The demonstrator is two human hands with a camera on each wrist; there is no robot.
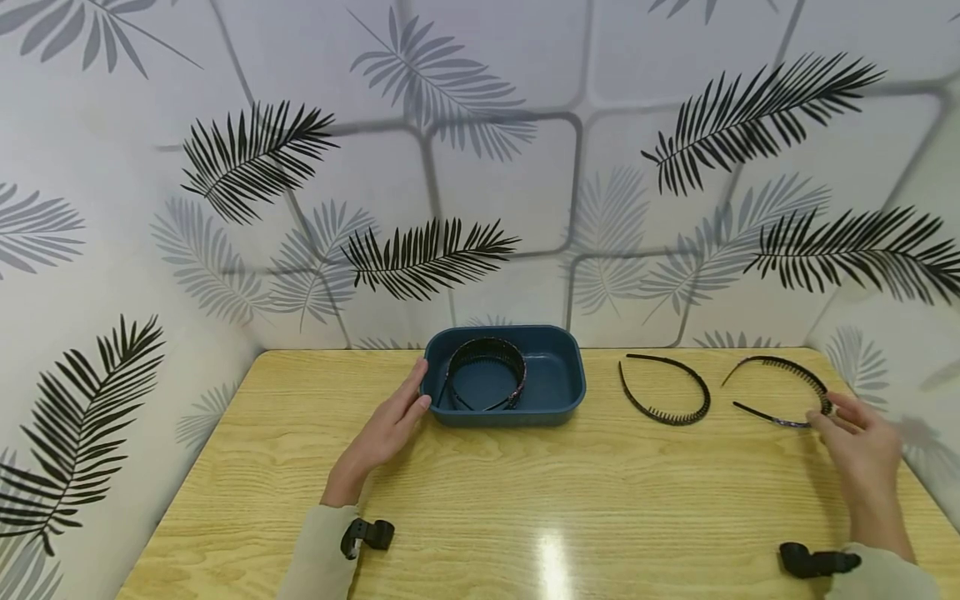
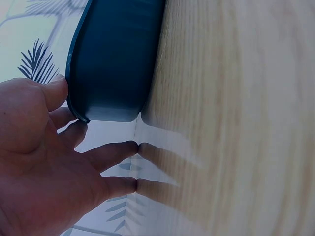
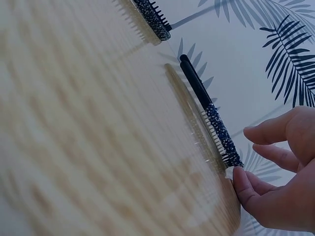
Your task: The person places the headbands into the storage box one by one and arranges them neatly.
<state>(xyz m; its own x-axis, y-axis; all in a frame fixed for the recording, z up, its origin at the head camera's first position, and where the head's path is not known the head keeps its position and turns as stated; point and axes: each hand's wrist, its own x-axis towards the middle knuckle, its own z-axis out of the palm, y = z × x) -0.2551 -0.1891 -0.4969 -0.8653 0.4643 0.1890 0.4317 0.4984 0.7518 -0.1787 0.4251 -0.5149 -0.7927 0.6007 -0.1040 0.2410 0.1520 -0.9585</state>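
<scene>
A dark blue plastic tub (image 1: 510, 414) stands at the back middle of the wooden table (image 1: 525, 500). Inside it a black toothed headband (image 1: 486, 358) stands on its ends. My left hand (image 1: 390, 425) lies flat beside the tub with its fingers straight. Seen from the left wrist, that hand (image 2: 49, 162) has its thumb against the tub (image 2: 118, 59) rim. Two more black headbands lie to the right, one (image 1: 665, 390) in the middle and one (image 1: 787, 387) near the wall. My right hand (image 1: 862, 446) reaches the far one. A fingertip (image 3: 243, 187) touches that headband (image 3: 216, 128); the other fingers hover above.
Walls papered with a leaf pattern close the table in at the back, left and right. The right wall runs just beyond my right hand. Black camera mounts sit on both wrists (image 1: 367, 533) (image 1: 813, 560). Bare tabletop stretches across the front.
</scene>
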